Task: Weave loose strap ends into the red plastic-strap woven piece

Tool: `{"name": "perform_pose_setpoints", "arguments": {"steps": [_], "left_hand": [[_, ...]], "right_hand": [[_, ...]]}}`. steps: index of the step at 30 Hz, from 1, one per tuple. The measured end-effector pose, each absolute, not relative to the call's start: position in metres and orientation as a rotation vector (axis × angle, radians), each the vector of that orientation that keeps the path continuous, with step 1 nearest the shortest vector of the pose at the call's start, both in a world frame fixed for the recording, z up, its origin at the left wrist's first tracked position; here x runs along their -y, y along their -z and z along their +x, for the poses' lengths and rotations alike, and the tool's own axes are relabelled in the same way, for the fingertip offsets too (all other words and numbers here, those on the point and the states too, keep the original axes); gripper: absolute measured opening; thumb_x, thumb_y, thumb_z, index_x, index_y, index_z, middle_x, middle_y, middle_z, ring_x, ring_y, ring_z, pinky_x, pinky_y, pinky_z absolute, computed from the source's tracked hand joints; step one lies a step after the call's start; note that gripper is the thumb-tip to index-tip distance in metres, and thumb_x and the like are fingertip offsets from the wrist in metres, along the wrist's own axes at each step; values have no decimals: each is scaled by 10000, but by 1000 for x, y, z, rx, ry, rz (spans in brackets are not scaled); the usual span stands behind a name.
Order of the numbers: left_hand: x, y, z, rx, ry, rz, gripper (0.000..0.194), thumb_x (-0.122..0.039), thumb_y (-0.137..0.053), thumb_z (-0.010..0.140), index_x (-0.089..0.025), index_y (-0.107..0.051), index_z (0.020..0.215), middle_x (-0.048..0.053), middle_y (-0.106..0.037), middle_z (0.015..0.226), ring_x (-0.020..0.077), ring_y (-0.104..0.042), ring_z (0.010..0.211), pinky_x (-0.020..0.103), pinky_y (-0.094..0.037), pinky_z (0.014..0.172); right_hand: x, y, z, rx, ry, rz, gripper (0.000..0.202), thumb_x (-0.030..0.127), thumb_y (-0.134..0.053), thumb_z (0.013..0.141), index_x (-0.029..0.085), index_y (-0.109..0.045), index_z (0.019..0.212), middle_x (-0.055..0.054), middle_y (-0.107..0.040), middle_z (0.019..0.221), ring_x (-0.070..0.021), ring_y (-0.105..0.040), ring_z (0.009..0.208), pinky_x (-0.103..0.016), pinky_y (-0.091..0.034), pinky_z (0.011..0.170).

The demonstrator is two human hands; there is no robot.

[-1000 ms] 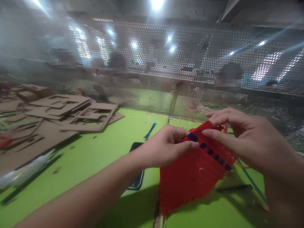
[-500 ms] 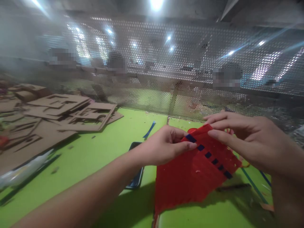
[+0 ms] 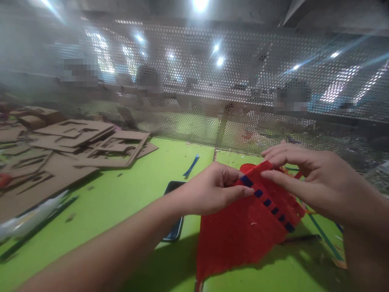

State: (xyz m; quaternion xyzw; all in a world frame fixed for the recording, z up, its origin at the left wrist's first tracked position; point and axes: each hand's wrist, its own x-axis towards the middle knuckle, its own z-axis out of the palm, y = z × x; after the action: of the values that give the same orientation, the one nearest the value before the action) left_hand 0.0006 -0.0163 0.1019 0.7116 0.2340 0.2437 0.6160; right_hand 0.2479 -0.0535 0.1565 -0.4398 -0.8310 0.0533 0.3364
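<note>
A sheet of red felt-like material [image 3: 231, 239] is held up at a tilt over the green table. A dark blue strip [image 3: 267, 202] is woven through slits in it, showing as a row of squares. My left hand [image 3: 219, 188] pinches the sheet's upper left edge by the strip's end, thumb in front. My right hand [image 3: 313, 174] grips the upper right corner between thumb and fingers; its fingertips are partly behind the sheet. A round red thing [image 3: 247, 167] shows just behind the top edge.
Cut-out brown boards [image 3: 115, 150] are piled on the left, near a plastic-wrapped item [image 3: 36, 215]. A phone-like dark object [image 3: 174, 229] lies under my left wrist. A loose blue strip [image 3: 191, 165] lies on the green table [image 3: 121, 227]. A perforated metal screen [image 3: 194, 93] stands behind, with people beyond.
The sheet's upper part has tipped slightly, and its right edge has drawn a little left and down. My right thumb has slid slightly left along the corner. Both hands keep their hold.
</note>
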Motion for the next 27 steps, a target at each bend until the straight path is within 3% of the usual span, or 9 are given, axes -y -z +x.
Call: {"name": "perform_pose_setpoints", "arguments": {"steps": [6,10,14,17,24,27], "left_hand": [[16,-101,0,-550,-571,1644,332,-475,-728,1007,-159,-804,1077,69,-793,946,127,-643,700,265,-475,636],[16,-99,2,-544,-581,1615,276,-440,-768,983,-170,-804,1027,53,-795,960,133,-671,756,263,-504,688],[13,-97,2,-531,-550,1580,266,-434,-802,954,-183,-813,1043,60,-812,995,171,-727,836,288,-549,752],[12,-96,2,-560,-539,1600,283,-451,-805,948,-179,-805,1027,58,-809,965,161,-712,785,274,-534,703],[16,-94,6,-560,-554,1609,361,-506,-766,972,-169,-811,1094,75,-810,988,157,-701,768,292,-547,719],[16,-94,6,-573,-561,1601,309,-472,-786,959,-171,-811,1024,63,-805,966,155,-700,769,276,-536,695]], "right_hand": [[52,-158,249,2166,-251,-1107,145,434,-806,925,322,-794,835,-36,-806,991,-330,-736,1061,-513,-565,954],[52,-159,250,2209,-229,-1105,154,411,-781,943,299,-784,836,-56,-801,1017,-315,-739,996,-491,-579,886],[51,-157,254,2226,-248,-1168,156,458,-770,952,326,-852,954,-60,-813,1127,-321,-751,1081,-455,-623,878],[50,-154,256,2184,-246,-1205,207,483,-742,971,326,-872,1010,-74,-806,1173,-320,-755,1104,-416,-643,824],[47,-154,256,2256,-231,-1134,139,415,-765,957,291,-800,907,-63,-796,1079,-291,-746,1011,-443,-600,870],[47,-154,257,2274,-213,-1146,121,410,-762,960,300,-800,926,-53,-800,1080,-282,-749,993,-447,-595,877]]}}
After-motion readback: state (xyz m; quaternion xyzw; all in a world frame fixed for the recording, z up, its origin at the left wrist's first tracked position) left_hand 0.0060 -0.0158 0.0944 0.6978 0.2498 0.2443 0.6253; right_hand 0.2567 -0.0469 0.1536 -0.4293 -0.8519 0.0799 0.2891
